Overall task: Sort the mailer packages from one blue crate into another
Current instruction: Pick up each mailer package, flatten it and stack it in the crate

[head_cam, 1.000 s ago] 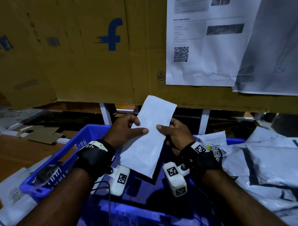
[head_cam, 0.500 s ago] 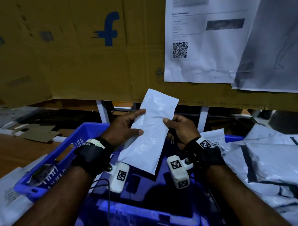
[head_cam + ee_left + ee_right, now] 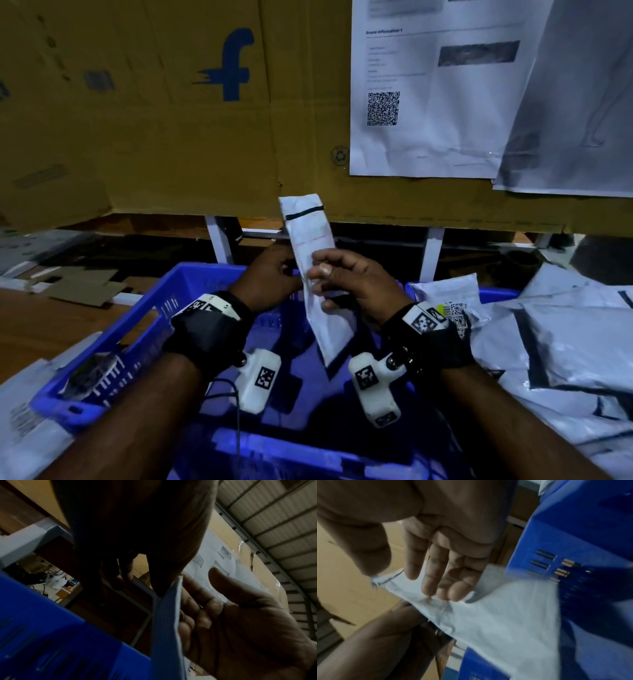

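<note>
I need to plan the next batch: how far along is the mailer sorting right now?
Done: hard to say; the blue crate below the hands shows mostly bare floor, so little has landed there. In hand: one white mailer, held upright over that crate, pinched between the left hand and right hand. Left: a heap of grey mailers on the right, one with a barcode label, not yet sorted.

A parcel sorting area in a warehouse: a corrugated metal roof (image 3: 274, 524) overhead at the upper right, flattened cardboard (image 3: 171, 113) across the top of the frame with printed sheets (image 3: 428, 102) taped on it, a blue crate (image 3: 144, 329) at the lower centre, and grey mailer packages (image 3: 565, 342) heaped at the right.
</note>
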The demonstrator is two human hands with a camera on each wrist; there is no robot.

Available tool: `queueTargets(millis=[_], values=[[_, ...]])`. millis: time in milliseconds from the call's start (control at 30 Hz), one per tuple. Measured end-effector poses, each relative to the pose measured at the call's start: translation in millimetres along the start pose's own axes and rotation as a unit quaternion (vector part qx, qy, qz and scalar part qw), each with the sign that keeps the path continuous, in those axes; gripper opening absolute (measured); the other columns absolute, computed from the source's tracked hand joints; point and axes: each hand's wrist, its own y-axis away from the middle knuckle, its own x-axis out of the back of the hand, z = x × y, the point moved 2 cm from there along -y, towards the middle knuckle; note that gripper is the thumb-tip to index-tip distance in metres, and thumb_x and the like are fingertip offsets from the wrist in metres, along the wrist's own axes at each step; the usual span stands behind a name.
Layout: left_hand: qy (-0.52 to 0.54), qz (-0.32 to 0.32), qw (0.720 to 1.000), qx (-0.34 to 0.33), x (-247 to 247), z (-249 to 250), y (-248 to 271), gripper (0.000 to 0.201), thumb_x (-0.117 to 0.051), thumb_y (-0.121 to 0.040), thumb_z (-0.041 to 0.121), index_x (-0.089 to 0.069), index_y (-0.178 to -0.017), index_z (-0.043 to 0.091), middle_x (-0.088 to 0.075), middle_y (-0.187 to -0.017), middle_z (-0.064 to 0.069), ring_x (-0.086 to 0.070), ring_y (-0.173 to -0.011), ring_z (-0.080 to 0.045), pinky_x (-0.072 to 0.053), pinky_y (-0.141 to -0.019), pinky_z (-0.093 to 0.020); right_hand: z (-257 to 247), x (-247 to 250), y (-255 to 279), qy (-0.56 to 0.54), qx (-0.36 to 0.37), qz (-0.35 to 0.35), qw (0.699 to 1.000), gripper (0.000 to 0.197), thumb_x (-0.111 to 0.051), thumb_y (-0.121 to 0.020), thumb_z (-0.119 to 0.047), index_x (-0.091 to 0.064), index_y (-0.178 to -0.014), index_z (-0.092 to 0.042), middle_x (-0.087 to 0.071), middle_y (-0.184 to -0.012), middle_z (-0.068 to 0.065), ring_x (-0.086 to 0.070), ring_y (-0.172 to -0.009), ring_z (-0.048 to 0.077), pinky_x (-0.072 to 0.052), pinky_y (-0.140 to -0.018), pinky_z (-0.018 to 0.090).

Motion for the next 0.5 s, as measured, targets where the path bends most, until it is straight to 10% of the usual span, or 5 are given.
queueTargets(millis=[133, 333, 500], values=[[0.200, -0.041, 0.973, 0.103, -2, 4, 8, 0.050, -0.059, -0.071, -0.022, -0.063, -0.119, -0.006, -0.068, -0.115, -0.024, -0.066, -0.103, -0.038, -0.056, -0.086, -0.047, -1, -2, 2, 0.045, 0.000, -0.016, 0.999, 0.023, -0.057, -0.096, -0.009, -0.063, -0.116, -0.017, -0.068, -0.110, 0.007, -0.060, -0.082, 0.016, -0.048, -0.068, 0.030], [0.243, 0.003, 0.959, 0.149, 0, 10, 8, 0.029, -0.050, -0.095, -0.003, -0.065, -0.119, 0.004, -0.072, -0.111, -0.016, -0.069, -0.097, -0.033, -0.058, -0.083, -0.045, -5, 2, 3, 0.043, 0.011, -0.009, 0.999, 0.026, -0.057, -0.094, -0.003, -0.060, -0.117, -0.016, -0.071, -0.105, 0.008, -0.064, -0.077, 0.022, -0.049, -0.061, 0.030], [0.249, 0.054, 0.954, 0.155, 4, 8, 6, 0.027, -0.046, -0.099, 0.000, -0.062, -0.121, 0.003, -0.073, -0.108, -0.008, -0.072, -0.090, -0.025, -0.060, -0.078, -0.039, -10, 20, -5, 0.068, 0.054, 0.129, 0.988, 0.016, -0.065, -0.090, -0.001, -0.063, -0.101, -0.012, -0.065, -0.083, 0.012, -0.058, -0.065, 0.020, -0.047, -0.056, 0.029]])
